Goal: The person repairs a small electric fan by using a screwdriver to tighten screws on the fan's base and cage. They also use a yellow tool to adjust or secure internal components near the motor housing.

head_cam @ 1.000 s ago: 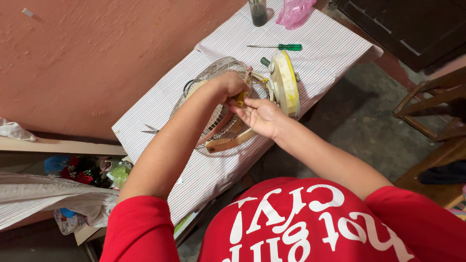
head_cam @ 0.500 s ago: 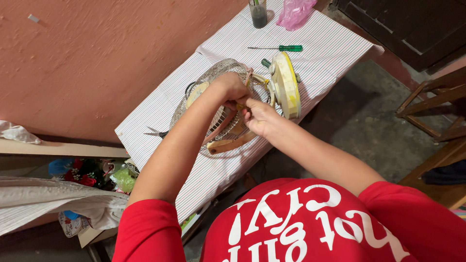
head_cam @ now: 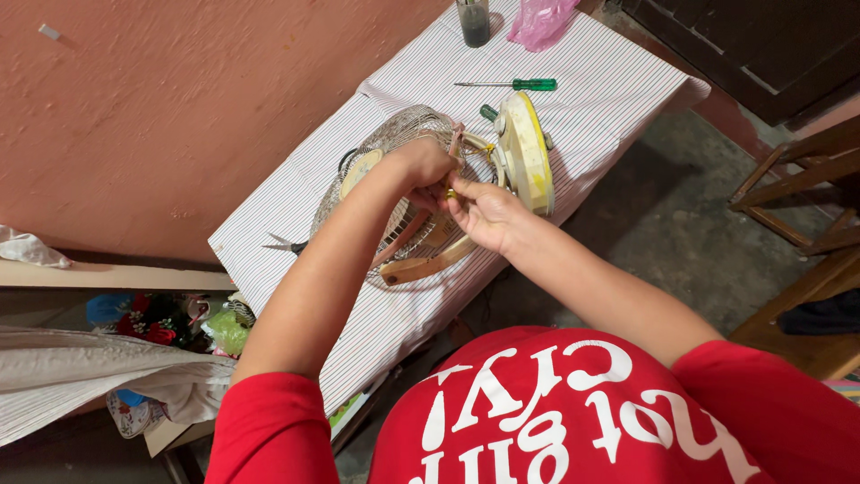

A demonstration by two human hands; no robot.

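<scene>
While a white cloth (head_cam: 27, 246) lies at the far left edge of the frame, a small pair of scissors (head_cam: 282, 244) rests further right on the striped table cover (head_cam: 358, 323). At the centre of the frame lies a small table fan (head_cam: 421, 193) on its side, its wire cage (head_cam: 394, 143) toward the wall and its yellowed round base (head_cam: 527, 152) standing on edge to the right. Both hands meet over the fan's middle: the left hand (head_cam: 428, 166) is curled down onto it, and the right hand (head_cam: 484, 215) pinches a small part just beside it; what exactly the fingers grip is hidden. Toward the upper right lie a green-handled screwdriver (head_cam: 512, 84), a dark glass jar (head_cam: 473, 21) and a pink plastic bag (head_cam: 541, 21).
</scene>
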